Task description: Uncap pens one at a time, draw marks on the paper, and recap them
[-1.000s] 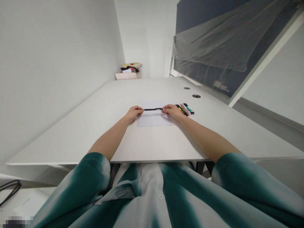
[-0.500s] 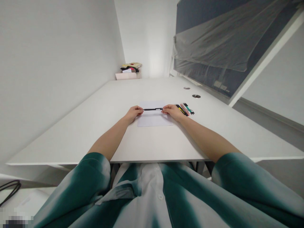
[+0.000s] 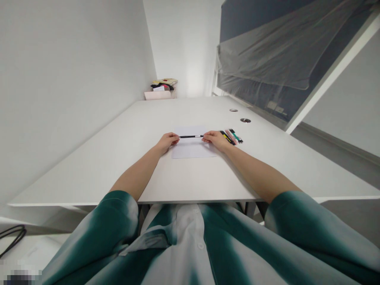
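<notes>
A black pen (image 3: 190, 136) is stretched level between my two hands, above a sheet of white paper (image 3: 193, 151) on the table. My left hand (image 3: 168, 142) pinches its left end between thumb and fingers. At the other end, near a whitish patch on the barrel, my right hand (image 3: 215, 139) grips it in the same way. Just past my right hand lie several pens or markers side by side, among them a black and yellow one (image 3: 227, 137), a pinkish one (image 3: 232, 136) and a green one (image 3: 235, 135).
The white table (image 3: 124, 158) runs back to the wall. A pale pink box (image 3: 157, 95) with cloth-like items stands at its far left. Two round grommets (image 3: 245, 120) sit toward the right edge, beside a dark panel (image 3: 261, 59) draped in plastic film.
The pen has turned about its own length: the clip that stood out along its right part no longer shows. Both hands stay in nearly the same place.
</notes>
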`<state>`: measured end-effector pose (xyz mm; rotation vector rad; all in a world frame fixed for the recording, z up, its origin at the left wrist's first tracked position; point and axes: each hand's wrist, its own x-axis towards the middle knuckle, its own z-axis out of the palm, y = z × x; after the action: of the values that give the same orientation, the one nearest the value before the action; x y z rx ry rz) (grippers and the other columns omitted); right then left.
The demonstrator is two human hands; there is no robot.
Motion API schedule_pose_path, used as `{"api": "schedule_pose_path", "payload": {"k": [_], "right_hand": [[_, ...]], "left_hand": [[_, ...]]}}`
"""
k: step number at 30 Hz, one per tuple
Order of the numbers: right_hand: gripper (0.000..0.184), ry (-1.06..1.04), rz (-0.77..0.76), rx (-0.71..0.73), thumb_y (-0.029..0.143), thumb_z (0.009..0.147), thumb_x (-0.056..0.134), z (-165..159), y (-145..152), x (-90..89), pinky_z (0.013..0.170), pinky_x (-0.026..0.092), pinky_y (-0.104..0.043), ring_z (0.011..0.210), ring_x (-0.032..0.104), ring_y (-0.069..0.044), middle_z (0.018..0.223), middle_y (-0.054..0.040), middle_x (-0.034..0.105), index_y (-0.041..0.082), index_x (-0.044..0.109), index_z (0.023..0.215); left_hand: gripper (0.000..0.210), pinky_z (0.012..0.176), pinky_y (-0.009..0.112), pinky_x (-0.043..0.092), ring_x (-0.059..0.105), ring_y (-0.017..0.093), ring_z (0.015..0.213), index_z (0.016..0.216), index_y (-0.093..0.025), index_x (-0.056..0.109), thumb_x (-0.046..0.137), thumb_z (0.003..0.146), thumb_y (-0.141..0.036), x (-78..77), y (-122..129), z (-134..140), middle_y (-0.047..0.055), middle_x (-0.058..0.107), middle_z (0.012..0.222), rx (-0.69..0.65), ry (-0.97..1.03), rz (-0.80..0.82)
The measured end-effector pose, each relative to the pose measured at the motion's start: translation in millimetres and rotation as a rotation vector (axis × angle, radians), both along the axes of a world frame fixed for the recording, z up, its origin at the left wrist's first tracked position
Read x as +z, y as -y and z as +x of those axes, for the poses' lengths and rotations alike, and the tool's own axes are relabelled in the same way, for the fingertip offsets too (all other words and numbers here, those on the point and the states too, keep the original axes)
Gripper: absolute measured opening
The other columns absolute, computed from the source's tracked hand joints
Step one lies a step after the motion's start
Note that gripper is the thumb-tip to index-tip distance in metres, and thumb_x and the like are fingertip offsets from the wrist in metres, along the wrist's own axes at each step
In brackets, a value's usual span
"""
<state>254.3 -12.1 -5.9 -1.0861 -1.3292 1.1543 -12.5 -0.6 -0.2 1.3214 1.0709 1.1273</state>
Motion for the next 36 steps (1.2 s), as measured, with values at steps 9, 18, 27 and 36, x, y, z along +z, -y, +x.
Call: {"api": "schedule_pose_path", "payload": {"k": [9, 18, 27, 36], "right_hand": [[0.014, 0.003, -0.007, -0.005, 0.021, 0.075, 0.078, -0.5, 0.9, 0.9, 0.068, 0.052, -0.024, 0.062, 0.062, -0.012, 0.069, -0.0051, 0.071, 0.017, 0.065, 0.071], [0.016, 0.017, 0.001, 0.005, 0.025, 0.077, 0.077, 0.1, 1.4, 1.4, 0.068, 0.052, -0.025, 0.063, 0.062, -0.012, 0.069, -0.0051, 0.071, 0.017, 0.065, 0.070], [0.017, 0.026, 0.006, -0.003, 0.023, 0.082, 0.072, -0.2, 1.4, 2.5, 0.067, 0.049, -0.024, 0.062, 0.061, -0.011, 0.067, -0.0039, 0.071, 0.017, 0.065, 0.068], [0.020, 0.034, 0.004, -0.016, 0.019, 0.086, 0.066, -0.6, 1.9, 2.2, 0.066, 0.048, -0.023, 0.061, 0.060, -0.011, 0.065, -0.0037, 0.069, 0.017, 0.064, 0.066]], "left_hand": [[0.019, 0.070, 0.030, 0.046, 0.056, 0.012, 0.066, 0.071, -0.015, 0.063, 0.078, 0.066, -0.026, 0.3, -0.8, -0.2, 0.004, 0.063, 0.070, -0.005, -0.011, -0.007], [0.017, 0.070, 0.029, 0.046, 0.056, 0.012, 0.065, 0.071, -0.015, 0.062, 0.074, 0.071, -0.027, 0.5, -0.7, 1.3, 0.005, 0.064, 0.071, -0.001, -0.033, -0.006], [0.012, 0.069, 0.027, 0.046, 0.055, 0.010, 0.063, 0.071, -0.014, 0.061, 0.068, 0.077, -0.023, 3.6, 1.9, 3.5, 0.002, 0.063, 0.069, 0.011, -0.072, -0.027], [0.014, 0.066, 0.026, 0.044, 0.054, 0.010, 0.061, 0.070, -0.014, 0.060, 0.068, 0.078, -0.023, 1.9, 0.9, 3.6, 0.002, 0.061, 0.066, 0.005, -0.061, -0.018]]}}
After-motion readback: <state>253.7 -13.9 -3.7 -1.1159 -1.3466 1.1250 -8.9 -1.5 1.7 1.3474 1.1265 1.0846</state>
